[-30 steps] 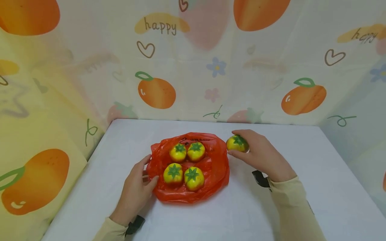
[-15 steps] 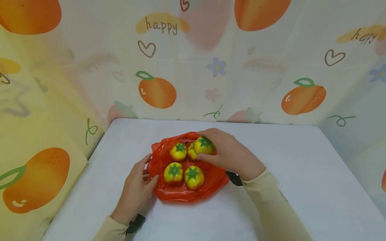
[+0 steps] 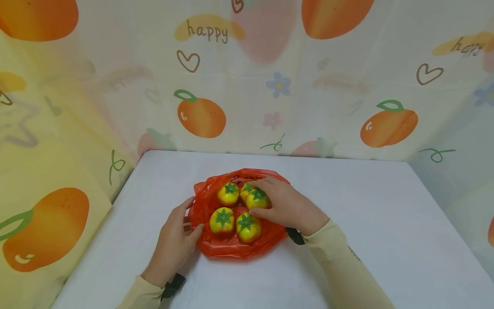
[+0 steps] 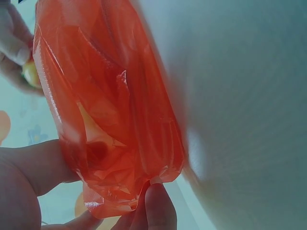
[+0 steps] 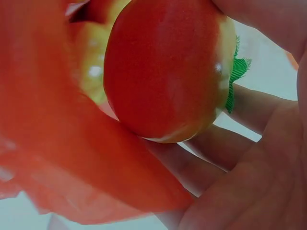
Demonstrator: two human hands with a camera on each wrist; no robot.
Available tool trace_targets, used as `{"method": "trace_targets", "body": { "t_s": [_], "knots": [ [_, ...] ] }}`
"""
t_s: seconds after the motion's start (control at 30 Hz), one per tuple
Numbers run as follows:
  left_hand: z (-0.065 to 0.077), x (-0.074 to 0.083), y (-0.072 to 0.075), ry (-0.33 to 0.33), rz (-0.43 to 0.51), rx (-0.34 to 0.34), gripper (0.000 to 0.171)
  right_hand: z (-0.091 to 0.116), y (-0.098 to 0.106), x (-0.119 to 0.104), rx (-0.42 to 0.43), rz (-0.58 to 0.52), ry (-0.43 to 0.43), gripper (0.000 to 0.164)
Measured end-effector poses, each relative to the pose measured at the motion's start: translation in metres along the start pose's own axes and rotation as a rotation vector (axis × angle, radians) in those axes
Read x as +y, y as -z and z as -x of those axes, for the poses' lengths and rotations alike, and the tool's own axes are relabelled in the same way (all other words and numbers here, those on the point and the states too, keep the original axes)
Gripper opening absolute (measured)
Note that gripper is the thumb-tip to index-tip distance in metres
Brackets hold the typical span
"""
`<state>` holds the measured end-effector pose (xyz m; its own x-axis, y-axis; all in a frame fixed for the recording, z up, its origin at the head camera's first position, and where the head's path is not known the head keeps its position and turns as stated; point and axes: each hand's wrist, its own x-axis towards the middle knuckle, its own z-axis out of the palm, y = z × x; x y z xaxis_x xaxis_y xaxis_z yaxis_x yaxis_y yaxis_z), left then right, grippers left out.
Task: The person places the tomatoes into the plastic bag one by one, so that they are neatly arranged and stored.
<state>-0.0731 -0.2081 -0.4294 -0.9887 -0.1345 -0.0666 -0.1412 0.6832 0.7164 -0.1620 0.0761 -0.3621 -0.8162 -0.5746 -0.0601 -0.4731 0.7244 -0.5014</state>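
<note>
An opened red plastic bag (image 3: 241, 251) sits mid-table with its sides bunched up. Several artificial tomatoes (image 3: 221, 221), yellow on top with green star-shaped leaves, rest inside. My left hand (image 3: 173, 240) holds the bag's left side; the left wrist view has thumb and fingers around the crinkled plastic (image 4: 105, 110). Over the bag's right half, my right hand (image 3: 291, 204) grips another tomato (image 3: 258, 198) between thumb and fingers. It partly covers a tomato behind it. The right wrist view brings out this tomato's red underside (image 5: 163, 72), just past the bag's wall (image 5: 72, 158).
White cloth covers the table (image 3: 366, 206), which reaches well beyond the bag on both sides. Behind it and to the left hangs a printed curtain (image 3: 247, 86) with oranges, hearts and flowers. Dark straps (image 3: 173, 286) show at the wrists.
From right of the bag, my right hand has carried its tomato left over the bag, then lowered it among the others. My left hand has stayed on the bag's side.
</note>
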Motion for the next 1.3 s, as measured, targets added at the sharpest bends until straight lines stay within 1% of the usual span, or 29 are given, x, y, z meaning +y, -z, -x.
{"method": "trace_targets", "body": {
  "t_s": [0.23, 0.5, 0.73, 0.93, 1.07, 1.2, 1.3],
  "knots": [
    [-0.001, -0.001, -0.001, 0.006, 0.006, 0.001, 0.085, 0.001, -0.011, 0.022, -0.019, 0.026, -0.064, 0.071],
    [-0.002, -0.001, 0.0, 0.014, 0.012, -0.005, 0.084, 0.004, -0.021, 0.034, -0.027, -0.014, -0.116, 0.064],
    [0.003, -0.001, 0.001, 0.03, 0.006, -0.015, 0.085, 0.006, -0.027, 0.036, -0.037, -0.027, -0.134, 0.063],
    [0.004, 0.0, 0.001, 0.019, 0.012, -0.014, 0.085, 0.008, -0.027, 0.036, -0.041, -0.019, -0.15, 0.065],
    [0.005, -0.003, 0.003, 0.017, 0.012, -0.009, 0.085, 0.008, -0.035, 0.037, -0.04, -0.017, -0.15, 0.065],
    [0.006, -0.008, 0.008, 0.004, 0.0, -0.012, 0.087, 0.008, -0.043, 0.036, -0.046, -0.02, -0.136, 0.069],
    [0.005, -0.011, 0.017, 0.001, -0.015, -0.014, 0.088, 0.01, -0.044, 0.032, -0.03, -0.018, -0.108, 0.072]
  ]
}}
